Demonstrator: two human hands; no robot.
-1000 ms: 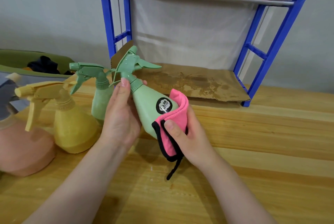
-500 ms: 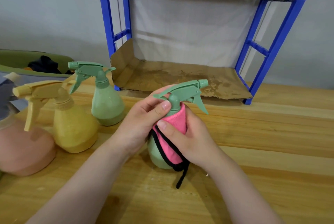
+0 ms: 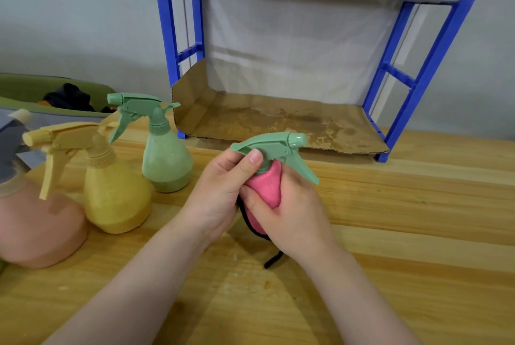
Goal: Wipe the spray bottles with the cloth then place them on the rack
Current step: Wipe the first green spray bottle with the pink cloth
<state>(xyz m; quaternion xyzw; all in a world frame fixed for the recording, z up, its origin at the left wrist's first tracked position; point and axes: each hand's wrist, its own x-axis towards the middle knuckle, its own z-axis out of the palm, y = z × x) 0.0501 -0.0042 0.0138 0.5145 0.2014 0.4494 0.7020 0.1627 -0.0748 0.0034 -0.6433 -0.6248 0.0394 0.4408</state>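
Left hand: forearm enters from the lower left, bare; fingers curled at the neck of the green spray bottle, thumb tip pressed up just under its trigger head. Right hand: forearm enters from the lower right, bare; palm wrapped round the bottle's body through the pink cloth, thumb laid across the near side of the cloth, fingers hidden behind. Both hands touch each other below the bottle's head.

Matt green plastic spray bottle wrapped in soft pink cloth — black-edged; table of smooth, lightly glossy wood; rack with glossy blue frame, shelf lined with rough, stained cardboard.
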